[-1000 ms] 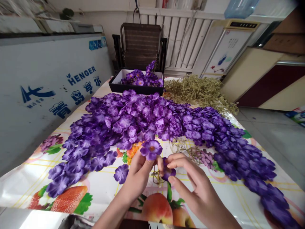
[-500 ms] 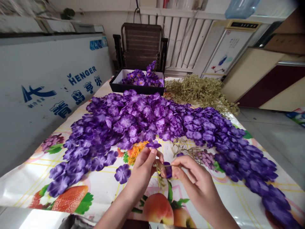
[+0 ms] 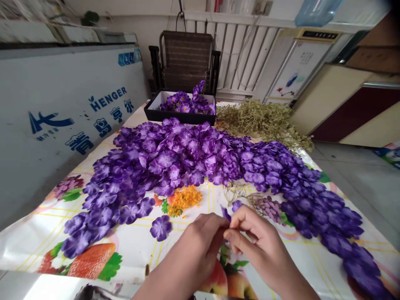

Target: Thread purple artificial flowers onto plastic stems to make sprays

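Note:
My left hand (image 3: 203,235) is closed, its fingers bent in and its back towards me. Just past its fingertips a purple fabric petal piece (image 3: 225,213) sticks up edge-on. My right hand (image 3: 258,237) pinches thumb against forefinger, right up against the left fingertips. The thin stem between them is mostly hidden by the fingers. Below and beyond the hands lie a small heap of orange stamens (image 3: 186,199), a single purple petal piece (image 3: 161,228) to the left, and a few loose green stems (image 3: 234,192).
A wide arc of purple petal pieces (image 3: 175,160) covers much of the tablecloth (image 3: 131,246). Behind it stand a black box (image 3: 178,116) with assembled purple flowers and a pile of green stems (image 3: 262,121). A white freezer (image 3: 56,96) borders the left; a chair (image 3: 187,58) stands behind.
My hands have come together, the left turning over and moving right to meet the right fingertips. The purple petal has gone from above the left hand to between them; the orange heap is uncovered.

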A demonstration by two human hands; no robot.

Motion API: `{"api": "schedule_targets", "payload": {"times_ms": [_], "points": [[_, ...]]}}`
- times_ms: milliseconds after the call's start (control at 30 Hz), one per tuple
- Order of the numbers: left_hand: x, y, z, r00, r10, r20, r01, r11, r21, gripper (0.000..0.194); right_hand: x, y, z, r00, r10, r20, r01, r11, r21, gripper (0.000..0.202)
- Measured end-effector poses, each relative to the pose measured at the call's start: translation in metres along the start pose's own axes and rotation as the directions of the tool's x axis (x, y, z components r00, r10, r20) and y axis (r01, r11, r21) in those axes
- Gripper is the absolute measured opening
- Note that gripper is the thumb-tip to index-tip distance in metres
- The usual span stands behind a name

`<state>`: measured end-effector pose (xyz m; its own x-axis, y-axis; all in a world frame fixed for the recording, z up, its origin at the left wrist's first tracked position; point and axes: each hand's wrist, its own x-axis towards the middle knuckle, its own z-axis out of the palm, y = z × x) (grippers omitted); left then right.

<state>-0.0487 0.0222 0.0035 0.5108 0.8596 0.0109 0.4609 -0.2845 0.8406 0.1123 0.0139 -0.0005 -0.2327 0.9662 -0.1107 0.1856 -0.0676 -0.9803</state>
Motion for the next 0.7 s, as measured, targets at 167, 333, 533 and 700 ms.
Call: {"api": "schedule_targets", "payload": {"times_ms": [167, 333, 533, 700], "points": [[0.000, -0.005, -0.002, 0.991, -0.094, 0.090, 0.092, 0.995, 0.027, 0.018, 0.005, 0.003, -0.011, 0.997, 0.056, 0.045, -0.050, 0.991, -0.124, 0.019], [-0.004, -0.004, -0.005, 0.976, -0.116, 0.186, 0.120, 0.993, -0.009, 0.017, 0.023, 0.031, -0.030, 0.901, -0.229, -0.369, 0.044, 0.894, -0.446, 0.018], [-0.011, 0.009, -0.010, 0.947, 0.083, 0.309, -0.022, 0.980, -0.196, 0.019, 0.033, 0.043, -0.016, 0.888, -0.408, -0.214, 0.213, 0.776, -0.594, 0.017], [-0.018, 0.018, -0.020, 0.928, 0.104, 0.358, -0.027, 0.976, -0.214, 0.024, 0.036, 0.040, -0.015, 0.898, -0.401, -0.180, 0.215, 0.758, -0.616, 0.020]]}}
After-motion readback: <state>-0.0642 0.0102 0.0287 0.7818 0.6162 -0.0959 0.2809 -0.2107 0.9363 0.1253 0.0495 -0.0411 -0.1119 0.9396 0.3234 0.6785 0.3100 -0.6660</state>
